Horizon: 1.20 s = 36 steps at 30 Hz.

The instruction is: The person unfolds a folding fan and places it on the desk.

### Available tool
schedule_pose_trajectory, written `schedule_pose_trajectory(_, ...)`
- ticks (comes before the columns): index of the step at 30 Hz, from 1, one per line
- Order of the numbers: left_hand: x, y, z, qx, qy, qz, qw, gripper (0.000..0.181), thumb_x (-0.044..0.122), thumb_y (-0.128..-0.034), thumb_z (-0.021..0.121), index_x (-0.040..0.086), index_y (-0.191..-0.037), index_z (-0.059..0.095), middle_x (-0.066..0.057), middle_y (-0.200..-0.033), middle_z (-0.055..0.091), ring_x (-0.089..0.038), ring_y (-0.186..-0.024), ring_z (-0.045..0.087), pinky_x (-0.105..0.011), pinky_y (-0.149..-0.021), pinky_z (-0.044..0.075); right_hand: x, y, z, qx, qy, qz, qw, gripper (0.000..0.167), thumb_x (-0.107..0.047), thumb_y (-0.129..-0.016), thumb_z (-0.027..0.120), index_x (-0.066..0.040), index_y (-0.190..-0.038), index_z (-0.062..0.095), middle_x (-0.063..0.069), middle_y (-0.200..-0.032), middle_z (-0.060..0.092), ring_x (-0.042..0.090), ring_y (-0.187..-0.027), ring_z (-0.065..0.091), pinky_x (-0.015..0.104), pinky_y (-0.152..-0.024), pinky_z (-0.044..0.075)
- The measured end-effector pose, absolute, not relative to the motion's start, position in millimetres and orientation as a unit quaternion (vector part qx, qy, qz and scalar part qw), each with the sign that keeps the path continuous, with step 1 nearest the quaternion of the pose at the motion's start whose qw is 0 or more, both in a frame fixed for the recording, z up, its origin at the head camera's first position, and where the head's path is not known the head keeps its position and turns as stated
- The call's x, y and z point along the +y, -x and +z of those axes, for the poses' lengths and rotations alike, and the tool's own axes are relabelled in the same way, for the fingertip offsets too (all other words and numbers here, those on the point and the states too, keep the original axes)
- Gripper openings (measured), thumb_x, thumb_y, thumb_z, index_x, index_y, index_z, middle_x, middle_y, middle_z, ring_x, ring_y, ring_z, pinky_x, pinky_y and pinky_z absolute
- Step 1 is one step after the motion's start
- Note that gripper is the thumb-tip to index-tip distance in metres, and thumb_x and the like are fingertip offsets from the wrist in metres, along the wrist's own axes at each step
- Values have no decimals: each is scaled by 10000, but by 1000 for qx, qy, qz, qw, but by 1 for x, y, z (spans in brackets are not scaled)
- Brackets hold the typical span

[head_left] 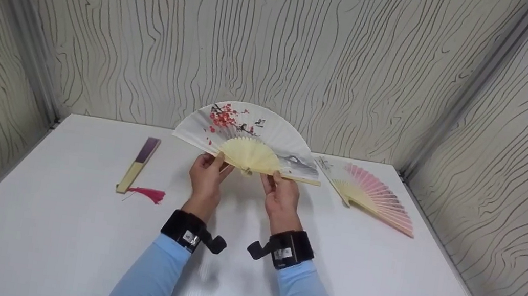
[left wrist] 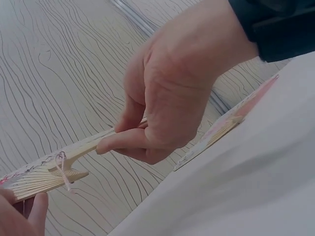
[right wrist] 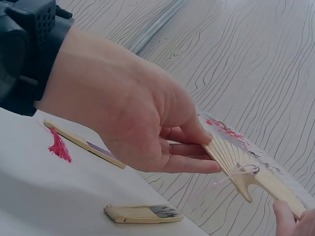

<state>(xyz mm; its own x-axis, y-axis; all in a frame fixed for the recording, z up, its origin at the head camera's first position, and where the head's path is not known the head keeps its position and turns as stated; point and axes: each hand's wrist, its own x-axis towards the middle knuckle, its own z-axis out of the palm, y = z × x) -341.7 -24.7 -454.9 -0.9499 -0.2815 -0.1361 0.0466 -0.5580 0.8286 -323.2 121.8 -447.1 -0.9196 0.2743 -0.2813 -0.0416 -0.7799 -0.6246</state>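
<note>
Two blue sleeves (head_left: pixel 147 279) come in nearest the head camera, with black straps (head_left: pixel 183 229) around the wrists beyond them. Past these, the left hand (head_left: pixel 208 177) and right hand (head_left: pixel 283 196) hold the open fan (head_left: pixel 267 128) between them, raised over the white surface (head_left: pixel 50 231). Both hands are closed to a pinch, thumbs on the near side: the left on the ribs, the right on the guard stick. The fan's pivot sits between the hands, a thin cord (left wrist: pixel 61 169) looped there; its pale leaf shows red blossoms, birds and grey hills. To the left, well apart from the hands, the folded purple fan (head_left: pixel 138 165) lies on the surface, its red tassel (head_left: pixel 149 194) spread beside its lower end. To the right lies the pink fan (head_left: pixel 376 197), spread partway. The right wrist view also shows a folded dark-printed fan (right wrist: pixel 142 215) on the surface. Line-patterned walls (head_left: pixel 279 41) stand behind and at both sides.
</note>
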Motion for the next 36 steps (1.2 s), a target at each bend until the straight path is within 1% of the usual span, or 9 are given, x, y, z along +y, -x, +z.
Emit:
schedule_pose_trajectory(2,-20,348,-453,-471,-125,-869,88,239,99,-1096,637,-50,-1279,605,-171,-1207,662,-228,-1052,745,-349,-980,682,126,322,-447,-313,204,922,97,393,45,-1098,526,59,-1491,543,190,-1278,639,261,-1189,682,341,-1096,604)
schedule_pose_trajectory(5,-9,361,-451,-485,-122,-862,77,243,89,-1088,647,-62,-1274,610,-187,-1204,668,-245,-1040,747,-342,-952,690,133,320,-449,-305,243,914,115,197,58,-1070,577,66,-1257,638,138,-1079,620,190,-971,674,305,-1056,634)
schedule_pose_trajectory(9,7,376,-451,-511,-116,-850,57,225,59,-1069,663,-96,-1224,612,-188,-1136,661,-270,-1002,757,-336,-898,701,145,314,-456,-313,283,897,128,30,30,-1051,630,6,-1061,645,121,-1028,586,181,-904,673,321,-1084,633)
schedule_pose_trajectory(17,26,395,-451,-633,-100,-767,32,274,51,-1039,706,-116,-1253,664,-278,-1232,706,-367,-1082,807,-311,-863,703,171,306,-476,-352,320,867,150,61,-35,-1018,726,5,-1000,685,99,-838,722,216,-816,769,435,-1088,634)
schedule_pose_trajectory(21,30,403,-461,-696,-95,-711,18,261,75,-1030,728,-91,-1229,698,-271,-1219,745,-297,-971,829,-275,-790,700,172,303,-485,-359,333,857,158,135,-34,-1022,718,59,-1119,717,98,-805,740,243,-863,800,436,-1068,640)
schedule_pose_trajectory(26,38,420,-487,-772,-88,-630,27,158,105,-982,776,-42,-1037,765,-191,-970,814,-209,-729,803,-284,-652,664,174,299,-492,-369,345,847,163,342,-37,-1035,685,121,-1338,661,103,-855,737,269,-973,801,419,-1066,645)
schedule_pose_trajectory(30,46,438,-515,-820,-65,-568,38,161,149,-937,779,30,-830,765,-91,-771,785,-201,-681,733,-326,-658,605,176,295,-496,-378,358,837,166,368,-47,-1060,635,131,-1382,631,220,-1076,769,285,-1017,797,423,-1070,647)
schedule_pose_trajectory(34,53,443,-525,-845,-58,-530,44,160,157,-903,767,41,-800,730,-90,-808,763,-250,-769,702,-396,-730,610,178,294,-494,-373,354,844,154,417,-54,-1088,577,134,-1460,567,330,-1399,688,355,-1217,763,442,-1123,619)
schedule_pose_trajectory(36,54,438,-522,-852,-64,-519,37,142,143,-911,760,31,-835,718,-100,-847,754,-249,-784,685,-390,-724,599,179,293,-493,-363,357,848,149,428,-49,-1092,570,136,-1477,546,343,-1465,644,390,-1306,725,441,-1135,611)
